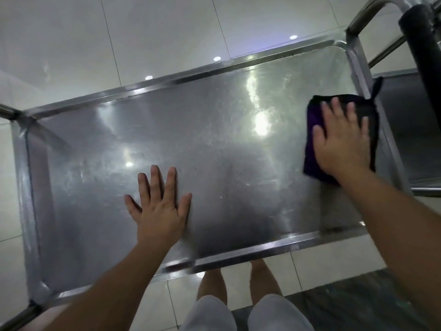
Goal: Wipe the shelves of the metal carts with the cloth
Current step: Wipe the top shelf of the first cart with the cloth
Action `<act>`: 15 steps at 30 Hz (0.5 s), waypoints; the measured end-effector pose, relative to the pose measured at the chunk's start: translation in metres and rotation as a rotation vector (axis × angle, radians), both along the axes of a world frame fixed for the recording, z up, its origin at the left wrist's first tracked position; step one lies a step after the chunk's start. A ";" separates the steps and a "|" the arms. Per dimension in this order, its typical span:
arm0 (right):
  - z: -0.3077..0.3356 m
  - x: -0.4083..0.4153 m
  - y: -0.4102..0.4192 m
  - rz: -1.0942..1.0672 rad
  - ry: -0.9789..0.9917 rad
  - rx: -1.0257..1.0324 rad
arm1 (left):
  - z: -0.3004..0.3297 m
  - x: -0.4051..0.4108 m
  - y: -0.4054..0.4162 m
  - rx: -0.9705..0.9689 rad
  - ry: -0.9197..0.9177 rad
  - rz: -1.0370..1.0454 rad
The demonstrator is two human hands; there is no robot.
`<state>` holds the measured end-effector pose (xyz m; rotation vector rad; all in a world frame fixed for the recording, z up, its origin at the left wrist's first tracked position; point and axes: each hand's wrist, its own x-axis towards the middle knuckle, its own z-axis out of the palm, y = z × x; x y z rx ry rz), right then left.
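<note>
Head view: I see the dark purple-black cloth [343,139] lying at the right end of the metal cart's top shelf [202,144], close to the corner post. My right hand [341,142] presses flat on it, its grip spread wide, fingers straight. My left hand [158,206] rests palm-down on the bare shelf near the front rim, fingers splayed, holding nothing. Pale floor tiles [167,32] surround the cart.

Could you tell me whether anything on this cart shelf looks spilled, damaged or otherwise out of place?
Nothing stands out. The metal shelf shows only smears and light glare, with no spill or dent visible. The right hand presses the dark cloth flat near the right rim; the left hand rests flat on the shelf.
</note>
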<state>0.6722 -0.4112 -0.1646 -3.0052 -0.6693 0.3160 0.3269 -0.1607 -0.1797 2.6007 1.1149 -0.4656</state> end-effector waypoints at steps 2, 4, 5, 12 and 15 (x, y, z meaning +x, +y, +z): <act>0.006 0.036 -0.020 -0.200 -0.014 -0.010 | 0.000 0.001 -0.001 0.009 0.004 0.001; 0.007 0.045 -0.016 -0.292 -0.017 -0.007 | 0.000 0.002 -0.001 0.019 0.004 0.002; 0.006 0.043 -0.007 -0.319 -0.025 -0.006 | -0.001 0.002 -0.002 0.021 0.004 0.002; 0.005 -0.052 0.160 0.135 0.049 0.037 | -0.002 0.001 0.000 0.029 0.006 -0.012; 0.002 -0.123 0.230 0.535 0.105 0.057 | -0.001 0.001 0.000 0.025 0.016 -0.002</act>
